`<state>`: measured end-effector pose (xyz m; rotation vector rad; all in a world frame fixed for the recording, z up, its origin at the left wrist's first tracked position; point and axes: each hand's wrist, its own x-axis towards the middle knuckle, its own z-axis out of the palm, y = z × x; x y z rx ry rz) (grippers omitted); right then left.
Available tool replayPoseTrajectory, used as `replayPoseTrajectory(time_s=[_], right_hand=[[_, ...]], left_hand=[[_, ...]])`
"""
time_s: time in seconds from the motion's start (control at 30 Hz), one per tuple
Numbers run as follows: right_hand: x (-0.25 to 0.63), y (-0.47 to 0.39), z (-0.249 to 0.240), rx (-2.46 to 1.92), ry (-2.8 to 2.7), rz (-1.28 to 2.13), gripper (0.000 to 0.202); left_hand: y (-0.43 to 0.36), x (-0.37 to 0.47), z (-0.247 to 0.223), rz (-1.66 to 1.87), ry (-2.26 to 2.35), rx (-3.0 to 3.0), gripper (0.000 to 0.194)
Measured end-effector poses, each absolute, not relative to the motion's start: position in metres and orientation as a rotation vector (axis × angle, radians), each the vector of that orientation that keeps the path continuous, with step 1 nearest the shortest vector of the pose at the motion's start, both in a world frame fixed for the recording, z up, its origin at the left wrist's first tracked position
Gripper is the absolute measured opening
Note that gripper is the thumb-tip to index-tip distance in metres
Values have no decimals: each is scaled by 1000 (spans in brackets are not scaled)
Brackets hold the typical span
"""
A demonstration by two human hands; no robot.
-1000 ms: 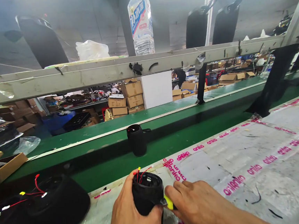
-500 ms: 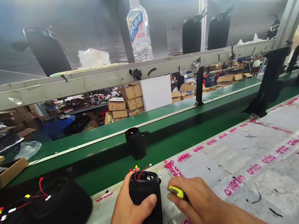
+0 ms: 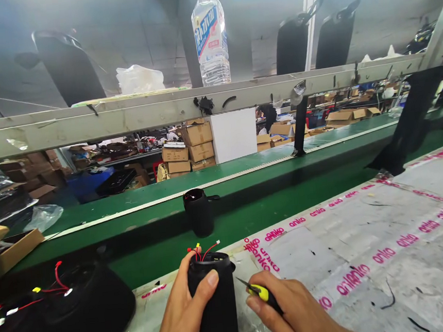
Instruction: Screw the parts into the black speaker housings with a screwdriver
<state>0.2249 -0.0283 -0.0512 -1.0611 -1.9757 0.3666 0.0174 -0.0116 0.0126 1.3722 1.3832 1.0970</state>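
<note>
Far left: an open brown cardboard box [image 3: 22,253] sits beside the long green belt [image 3: 271,198]. Below it, dark rounded housings [image 3: 102,305] trail red wires with yellow and white plugs, well apart from our work.

Left hand [image 3: 180,314]: fingers clamped around the upper part of a black fabric-covered cylinder [image 3: 224,313], thumb across its near side. We have it roughly upright at the near edge of the table [image 3: 367,236], which is covered in white sheeting with pink lettering. Its base is out of view. Thin red wires [image 3: 211,250] stick up from the open top; a small dark tab [image 3: 233,267] juts from the rim on the right. Just beyond, on the belt, a second black cylinder [image 3: 199,217] stands upright with a loop at its side.

Change: the yellow-and-black knife [image 3: 260,290] has come away from the rim. Its narrow blade points toward the cylinder without touching, so we judge that no cut is being made now. Right hand [image 3: 292,309]: fingers clamped on the knife handle.

Farther right: dark scraps [image 3: 390,296] lie on the sheeting; a black-wrapped post [image 3: 406,124] stands beyond. Overhead, a pale rail [image 3: 123,111] hides part of the background. Nothing visible stands between blade and cylinder; our left thumb is close by.
</note>
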Motion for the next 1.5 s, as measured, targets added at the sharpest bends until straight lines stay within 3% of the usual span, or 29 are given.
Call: replayPoseTrajectory(time_s=[0.2, 0.37, 0.53, 0.73, 0.8, 1.0, 1.17, 1.33, 1.5], right_hand=[[204, -35, -48, -1317, -1813, 649, 33], [184, -31, -67, -1303, -1559, 955, 70], [184, -17, -74, -1121, -1316, 1101, 75], [186, -12, -70, -860, -1291, 1344, 78], [189, -16, -67, -875, -1370, 1268, 76], [220, -29, -44, -1197, -1513, 926, 52], [238, -28, -21, -1148, -2041, 446, 20], [231, -22, -12, -1093, -2368, 35, 17], [225, -19, -14, -1132, -2346, -21, 9]], left_hand=[[-10, 19, 10, 1118, 1500, 1174, 64], [-14, 19, 4, 1142, 1451, 1128, 69], [-12, 13, 6, 1238, 1168, 1252, 96], [-1, 3, 0, 1045, 745, 1167, 99], [-1, 3, -5, 1049, 735, 1198, 104], [-3, 6, -7, 1058, 850, 1215, 91], [-8, 15, 5, 1097, 1015, 1381, 84], [-9, 17, 2, 1082, 1101, 1446, 81], [-10, 5, -6, 1036, 1165, 1477, 88]])
